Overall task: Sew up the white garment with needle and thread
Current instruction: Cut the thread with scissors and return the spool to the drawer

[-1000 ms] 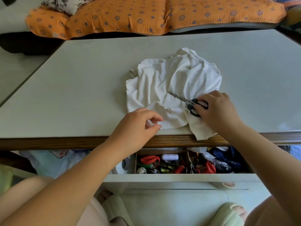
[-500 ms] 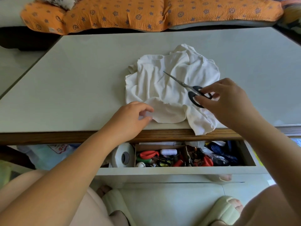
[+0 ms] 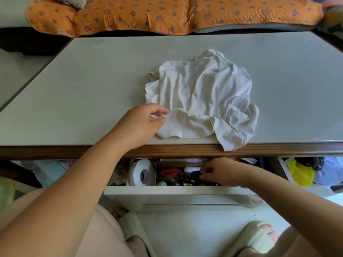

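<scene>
The right hand had taken the scissors off the garment into the open drawer. Its fingers were curled in the clutter, on what I couldn't tell. The garment lay crumpled on the worktop, the left hand curled at its hem, perhaps pinching it. Cutting seemed over.

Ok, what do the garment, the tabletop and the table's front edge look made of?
White garment: soft thin fabric, probably cotton knit, matte; it creases and droops over the edge. Tabletop: smooth pale laminate perhaps, faint sheen. Front edge: dark wood, grain visible.
</scene>
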